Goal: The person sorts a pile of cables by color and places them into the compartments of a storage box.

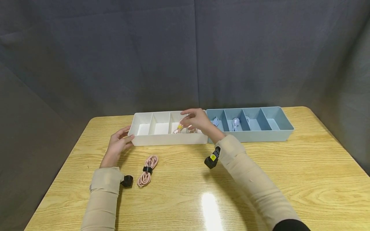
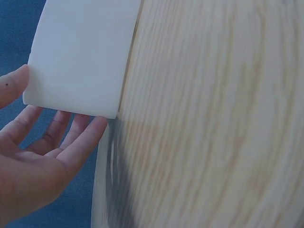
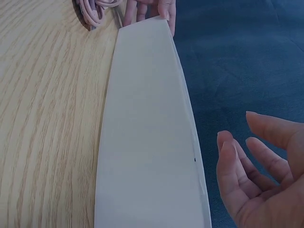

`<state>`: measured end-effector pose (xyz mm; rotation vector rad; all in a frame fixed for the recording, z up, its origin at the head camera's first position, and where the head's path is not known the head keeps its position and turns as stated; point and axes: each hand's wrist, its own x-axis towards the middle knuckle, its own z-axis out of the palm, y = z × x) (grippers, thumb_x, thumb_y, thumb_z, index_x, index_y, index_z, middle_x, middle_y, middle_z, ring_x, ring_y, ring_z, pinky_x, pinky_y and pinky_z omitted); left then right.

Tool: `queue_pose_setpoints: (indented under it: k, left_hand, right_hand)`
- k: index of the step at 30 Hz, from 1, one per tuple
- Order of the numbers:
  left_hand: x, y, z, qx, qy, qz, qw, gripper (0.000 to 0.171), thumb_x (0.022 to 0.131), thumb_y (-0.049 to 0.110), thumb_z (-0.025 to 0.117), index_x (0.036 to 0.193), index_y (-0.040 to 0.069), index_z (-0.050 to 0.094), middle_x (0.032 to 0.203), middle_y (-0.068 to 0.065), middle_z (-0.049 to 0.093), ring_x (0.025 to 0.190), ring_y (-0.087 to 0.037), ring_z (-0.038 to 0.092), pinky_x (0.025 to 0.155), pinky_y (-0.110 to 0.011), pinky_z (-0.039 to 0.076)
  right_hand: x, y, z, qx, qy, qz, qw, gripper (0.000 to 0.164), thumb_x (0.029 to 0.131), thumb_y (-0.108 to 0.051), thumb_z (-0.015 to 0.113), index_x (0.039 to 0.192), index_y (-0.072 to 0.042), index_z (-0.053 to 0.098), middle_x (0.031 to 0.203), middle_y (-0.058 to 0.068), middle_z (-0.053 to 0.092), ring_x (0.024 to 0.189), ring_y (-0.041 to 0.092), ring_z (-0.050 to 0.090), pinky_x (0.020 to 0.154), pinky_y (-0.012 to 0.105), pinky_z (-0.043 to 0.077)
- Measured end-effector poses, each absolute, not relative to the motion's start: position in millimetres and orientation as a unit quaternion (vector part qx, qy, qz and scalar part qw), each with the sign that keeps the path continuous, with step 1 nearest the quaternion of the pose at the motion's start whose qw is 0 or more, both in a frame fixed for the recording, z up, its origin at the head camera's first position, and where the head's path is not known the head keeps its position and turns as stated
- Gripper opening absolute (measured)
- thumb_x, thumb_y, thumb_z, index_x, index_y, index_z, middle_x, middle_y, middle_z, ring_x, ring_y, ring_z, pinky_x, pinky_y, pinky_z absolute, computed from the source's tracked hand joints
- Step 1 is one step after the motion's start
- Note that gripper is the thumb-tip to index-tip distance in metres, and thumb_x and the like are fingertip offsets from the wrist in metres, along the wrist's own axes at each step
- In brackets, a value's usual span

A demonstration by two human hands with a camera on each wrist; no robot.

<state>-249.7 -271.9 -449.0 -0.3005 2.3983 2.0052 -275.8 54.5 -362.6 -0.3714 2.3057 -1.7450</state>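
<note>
My left hand (image 1: 117,144) holds the left end of a white divided storage box (image 1: 166,140). In the left wrist view its thumb touches one edge of the box, and the fingers (image 2: 83,137) lie along the end. My right hand (image 1: 199,121) is above the box's right-hand compartments, fingers loosely bent with nothing between them, as the right wrist view shows. Below it, a pink cable with a yellow tie (image 1: 179,128) lies in the third compartment from the left. Another pinkish cable (image 1: 192,130) is partly visible in the rightmost compartment.
A blue divided box (image 1: 254,136) stands against the white one's right end, with light-blue cables (image 1: 235,123) in several compartments. A coiled pink cable with a black strap (image 1: 148,170) lies on the wooden table (image 1: 179,199). Behind hangs a dark curtain (image 1: 144,57).
</note>
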Motion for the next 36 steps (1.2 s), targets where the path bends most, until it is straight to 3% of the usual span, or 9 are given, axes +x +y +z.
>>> queue_pose_setpoints:
  k: [8, 13, 25, 36]
  left_hand:
    - [-252, -271, -451, -0.108, 0.762, 0.639, 0.002, 0.055, 0.088, 0.015, 0.062, 0.138, 0.013, 0.04, 0.124, -0.013, 0.039, 0.103, -0.026, 0.051, 0.074, -0.021, 0.052]
    - [-253, -272, -453, -0.105, 0.762, 0.639, 0.0, 0.054, 0.088, 0.013, 0.061, 0.138, 0.012, 0.04, 0.124, -0.013, 0.039, 0.101, -0.026, 0.051, 0.074, -0.021, 0.053]
    - [-253, -272, -454, -0.108, 0.759, 0.642, 0.0, 0.055, 0.088, 0.014, 0.061, 0.138, 0.012, 0.039, 0.125, -0.014, 0.038, 0.105, -0.029, 0.05, 0.073, -0.02, 0.052]
    - [-254, -272, -454, -0.114, 0.757, 0.644, 0.003, 0.056, 0.087, 0.013, 0.062, 0.138, 0.012, 0.039, 0.126, -0.015, 0.038, 0.105, -0.029, 0.05, 0.073, -0.02, 0.052]
  right_hand:
    - [-270, 59, -360, -0.125, 0.778, -0.603, 0.123, 0.037, 0.081, -0.004, 0.066, 0.117, -0.003, 0.059, 0.096, 0.016, 0.064, 0.08, 0.029, 0.063, 0.061, 0.033, 0.056]
    - [-266, 58, -362, -0.132, 0.776, -0.603, 0.126, 0.035, 0.081, -0.004, 0.067, 0.116, -0.003, 0.06, 0.095, 0.015, 0.065, 0.075, 0.021, 0.063, 0.064, 0.034, 0.056]
    - [-254, 53, -365, -0.165, 0.77, -0.601, 0.139, 0.035, 0.081, -0.002, 0.066, 0.115, 0.0, 0.06, 0.091, 0.014, 0.064, 0.073, 0.02, 0.062, 0.063, 0.035, 0.056]
    - [-245, 45, -364, -0.19, 0.766, -0.586, 0.184, 0.04, 0.082, -0.004, 0.065, 0.12, 0.002, 0.055, 0.096, 0.014, 0.064, 0.078, 0.022, 0.064, 0.067, 0.035, 0.056]
